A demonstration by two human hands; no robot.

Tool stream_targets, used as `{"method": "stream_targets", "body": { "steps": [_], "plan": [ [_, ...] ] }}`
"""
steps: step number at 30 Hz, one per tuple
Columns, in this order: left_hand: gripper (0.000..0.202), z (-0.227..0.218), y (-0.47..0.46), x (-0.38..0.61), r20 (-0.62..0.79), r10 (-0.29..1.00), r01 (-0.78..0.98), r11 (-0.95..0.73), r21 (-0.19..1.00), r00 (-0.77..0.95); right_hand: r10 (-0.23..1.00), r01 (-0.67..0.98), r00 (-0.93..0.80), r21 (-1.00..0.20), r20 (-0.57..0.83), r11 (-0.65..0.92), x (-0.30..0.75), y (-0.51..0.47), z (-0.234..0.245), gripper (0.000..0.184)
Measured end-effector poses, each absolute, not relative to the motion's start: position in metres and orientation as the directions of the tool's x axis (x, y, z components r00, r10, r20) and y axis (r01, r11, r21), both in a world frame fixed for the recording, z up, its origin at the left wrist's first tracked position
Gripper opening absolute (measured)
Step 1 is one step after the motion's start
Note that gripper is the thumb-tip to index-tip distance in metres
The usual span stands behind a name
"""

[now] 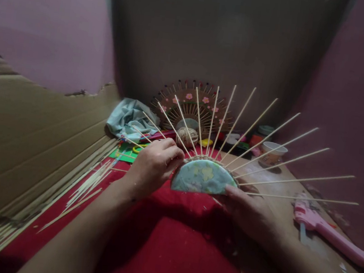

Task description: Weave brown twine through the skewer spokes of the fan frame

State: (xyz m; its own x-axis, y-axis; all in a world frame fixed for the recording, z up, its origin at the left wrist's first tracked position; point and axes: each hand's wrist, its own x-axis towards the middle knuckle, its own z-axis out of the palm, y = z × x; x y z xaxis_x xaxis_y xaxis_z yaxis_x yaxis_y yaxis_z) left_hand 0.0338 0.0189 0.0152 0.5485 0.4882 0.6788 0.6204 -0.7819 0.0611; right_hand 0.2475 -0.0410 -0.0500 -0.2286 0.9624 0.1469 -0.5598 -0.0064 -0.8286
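A half-round piece covered in pale blue patterned cloth (205, 178) stands with its flat edge down, and thin wooden sticks (213, 118) fan out from its curved rim. Brown twine-like trim (204, 158) runs along that rim. My right hand (248, 209) grips the piece at its lower right corner, thumb on the front and fingers behind. At the upper left of the rim, my left hand (157, 160) is closed in a pinch among the sticks' lower ends. Whatever lies between its fingertips is hidden.
Loose sticks (91, 187) lie left on the red cloth (168, 250). A pink glue gun (326, 227) rests at right, near a paper cup (273, 153). Behind are a twine ball (187, 136), crumpled blue cloth (133, 117) and a flower-decorated fan-shaped piece (185, 97). Cardboard (35, 140) stands left.
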Motion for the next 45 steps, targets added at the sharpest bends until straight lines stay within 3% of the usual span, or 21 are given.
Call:
{"method": "stream_targets", "body": {
  "steps": [5, 9, 20, 27, 36, 45],
  "plan": [
    [0.016, 0.014, 0.018, 0.035, 0.660, 0.457, 0.637, -0.770, -0.041, 0.596, 0.957, -0.566, -0.203, -0.822, 0.208, 0.059, 0.242, -0.043, -0.044, 0.040],
    [0.013, 0.013, 0.017, 0.036, 0.648, 0.472, 0.657, -0.752, -0.058, 0.598, 0.951, -0.565, -0.196, -0.820, 0.238, 0.089, 0.238, -0.046, -0.039, 0.040],
    [0.011, 0.011, 0.020, 0.035, 0.640, 0.420, 0.607, -0.790, -0.091, 0.643, 0.987, -0.522, -0.154, -0.851, 0.033, -0.054, 0.243, -0.043, -0.045, 0.033],
    [0.014, 0.011, 0.022, 0.032, 0.621, 0.372, 0.579, -0.799, -0.165, 0.690, 0.985, -0.507, -0.163, -0.861, 0.055, -0.036, 0.245, -0.044, -0.046, 0.034],
    [0.013, 0.011, 0.020, 0.033, 0.557, 0.412, 0.512, -0.858, -0.028, 0.721, 0.995, -0.544, -0.096, -0.838, 0.011, -0.043, 0.250, -0.041, -0.041, 0.024],
    [0.011, 0.022, 0.015, 0.029, 0.696, 0.394, 0.483, -0.872, 0.078, 0.600, 0.989, -0.507, -0.101, -0.861, 0.107, 0.042, 0.250, -0.040, -0.039, 0.038]
  ]
}}
